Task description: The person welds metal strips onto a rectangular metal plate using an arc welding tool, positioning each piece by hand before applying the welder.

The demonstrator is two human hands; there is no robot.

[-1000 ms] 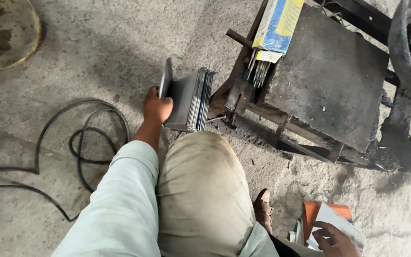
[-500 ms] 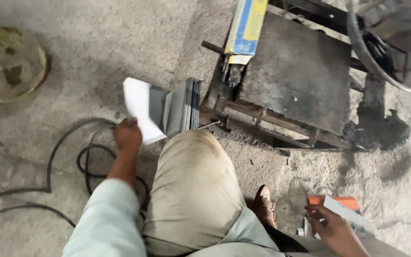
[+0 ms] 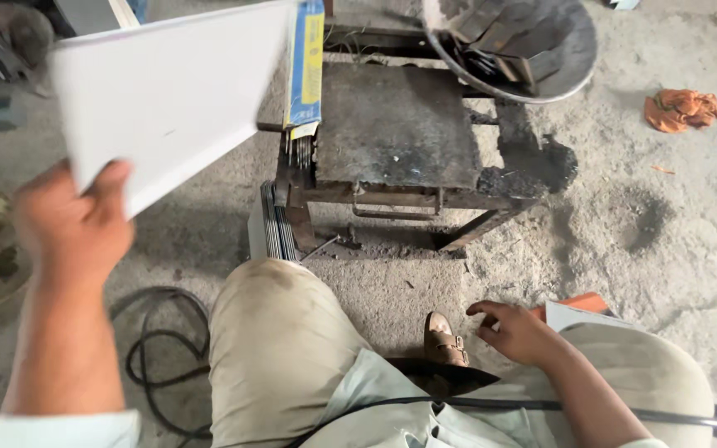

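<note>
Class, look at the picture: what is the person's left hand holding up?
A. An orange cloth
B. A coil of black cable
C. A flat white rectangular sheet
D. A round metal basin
C: the left hand grips the corner of a flat white rectangular sheet, raised above the grey floor, while the right hand rests low by the knee.

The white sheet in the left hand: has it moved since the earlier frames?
Yes. The white sheet, gripped by the left hand, has been lifted up from the stack of sheets leaning against the metal stand.
</note>
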